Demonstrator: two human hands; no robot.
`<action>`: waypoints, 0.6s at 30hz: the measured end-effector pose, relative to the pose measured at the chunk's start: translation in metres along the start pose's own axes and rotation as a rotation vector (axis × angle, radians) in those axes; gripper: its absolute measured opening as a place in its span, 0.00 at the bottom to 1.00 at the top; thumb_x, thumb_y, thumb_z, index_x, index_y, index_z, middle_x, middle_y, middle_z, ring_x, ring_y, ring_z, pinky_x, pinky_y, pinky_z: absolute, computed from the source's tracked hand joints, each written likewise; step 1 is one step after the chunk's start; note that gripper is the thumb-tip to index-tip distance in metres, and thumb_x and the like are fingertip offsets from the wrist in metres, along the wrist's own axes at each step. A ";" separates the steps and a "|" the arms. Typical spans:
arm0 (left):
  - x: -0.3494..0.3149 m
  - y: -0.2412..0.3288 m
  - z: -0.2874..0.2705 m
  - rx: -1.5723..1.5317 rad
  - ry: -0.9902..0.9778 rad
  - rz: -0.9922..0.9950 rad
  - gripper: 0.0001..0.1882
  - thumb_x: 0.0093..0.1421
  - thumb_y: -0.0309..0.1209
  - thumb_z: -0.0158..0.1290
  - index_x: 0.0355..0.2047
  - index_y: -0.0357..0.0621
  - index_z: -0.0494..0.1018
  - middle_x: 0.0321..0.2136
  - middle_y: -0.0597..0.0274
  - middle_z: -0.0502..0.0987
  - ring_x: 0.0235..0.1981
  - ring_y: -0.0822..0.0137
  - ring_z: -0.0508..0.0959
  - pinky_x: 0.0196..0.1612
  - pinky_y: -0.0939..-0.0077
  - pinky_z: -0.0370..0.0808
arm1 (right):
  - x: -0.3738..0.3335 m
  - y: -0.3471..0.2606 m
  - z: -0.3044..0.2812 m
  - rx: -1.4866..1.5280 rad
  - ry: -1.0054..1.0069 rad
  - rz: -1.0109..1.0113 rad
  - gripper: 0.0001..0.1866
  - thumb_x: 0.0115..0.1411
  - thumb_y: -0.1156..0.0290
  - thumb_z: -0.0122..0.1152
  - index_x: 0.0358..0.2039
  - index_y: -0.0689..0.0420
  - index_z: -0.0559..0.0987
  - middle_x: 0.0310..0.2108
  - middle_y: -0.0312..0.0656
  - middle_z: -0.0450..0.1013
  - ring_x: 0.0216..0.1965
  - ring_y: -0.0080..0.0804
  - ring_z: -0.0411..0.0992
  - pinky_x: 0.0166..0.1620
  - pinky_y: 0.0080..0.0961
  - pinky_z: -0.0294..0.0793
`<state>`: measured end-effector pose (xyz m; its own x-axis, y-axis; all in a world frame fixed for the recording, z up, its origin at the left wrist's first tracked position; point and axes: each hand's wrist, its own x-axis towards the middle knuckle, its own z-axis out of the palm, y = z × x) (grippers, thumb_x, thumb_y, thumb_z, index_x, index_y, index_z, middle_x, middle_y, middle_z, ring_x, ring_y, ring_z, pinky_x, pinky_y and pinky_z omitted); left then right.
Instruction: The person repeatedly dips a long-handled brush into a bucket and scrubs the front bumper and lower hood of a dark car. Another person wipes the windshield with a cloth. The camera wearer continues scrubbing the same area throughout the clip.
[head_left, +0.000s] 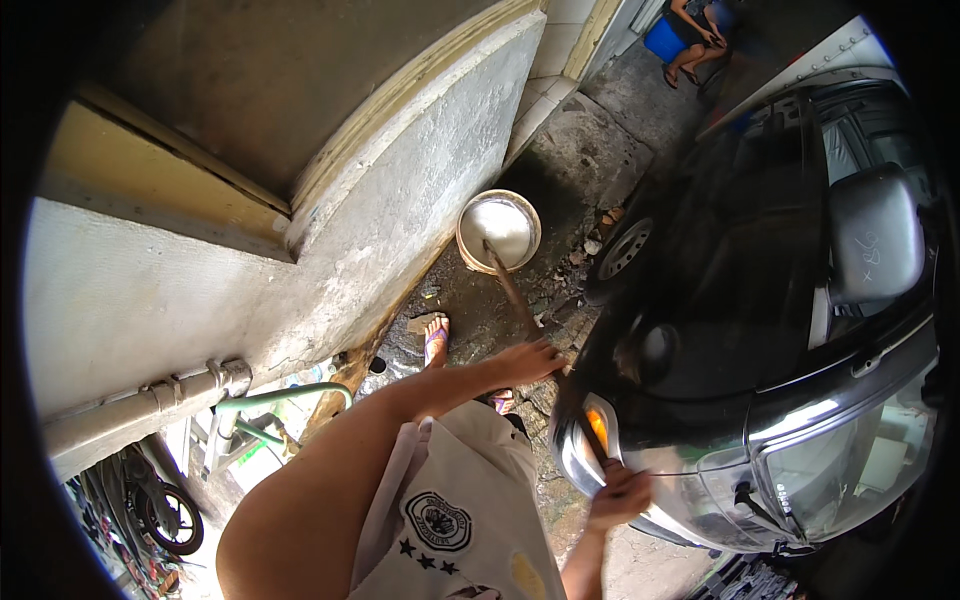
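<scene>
A long brown wooden stick slants from a round bucket down towards my body. Its far end dips into pale whitish liquid in the bucket, which stands on the ground against the wall. My left hand is wrapped round the middle of the stick. Closer to the stick's near end, my right hand grips it, slightly blurred, beside the vehicle's front light. The submerged tip of the stick is hidden.
A black and silver vehicle stands close on my right. To the left runs a whitewashed wall with a pipe and a green hose. Rubble lies by the wheel. A person sits at the back; a motorcycle stands lower left.
</scene>
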<state>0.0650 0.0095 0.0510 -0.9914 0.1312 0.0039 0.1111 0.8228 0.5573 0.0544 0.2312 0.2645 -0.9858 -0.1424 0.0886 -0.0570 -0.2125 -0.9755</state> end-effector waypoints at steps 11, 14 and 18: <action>0.078 -0.049 -0.112 -0.146 0.462 -0.195 0.18 0.62 0.41 0.56 0.48 0.46 0.69 0.28 0.50 0.76 0.31 0.48 0.80 0.32 0.52 0.78 | 0.199 -0.067 0.210 -0.147 -0.341 -0.050 0.27 0.71 0.58 0.51 0.14 0.54 0.62 0.09 0.35 0.59 0.11 0.22 0.58 0.26 0.28 0.72; 0.033 -0.046 -0.045 -0.101 0.441 -0.228 0.21 0.59 0.35 0.57 0.51 0.47 0.67 0.38 0.50 0.75 0.34 0.47 0.80 0.36 0.54 0.80 | 0.126 -0.019 0.130 -0.066 -0.237 -0.068 0.27 0.74 0.62 0.44 0.15 0.55 0.59 0.08 0.36 0.57 0.10 0.22 0.57 0.20 0.24 0.65; -0.026 0.001 0.040 0.006 0.195 -0.103 0.29 0.57 0.37 0.60 0.58 0.49 0.63 0.53 0.50 0.68 0.57 0.50 0.71 0.48 0.60 0.80 | -0.020 0.014 0.019 -0.119 -0.129 -0.166 0.24 0.73 0.65 0.40 0.16 0.53 0.58 0.07 0.38 0.52 0.11 0.29 0.57 0.26 0.39 0.69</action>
<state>0.0941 0.0294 0.0183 -0.9922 -0.0631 0.1078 0.0079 0.8297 0.5582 0.0760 0.2125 0.2529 -0.9335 -0.2388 0.2676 -0.2427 -0.1288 -0.9615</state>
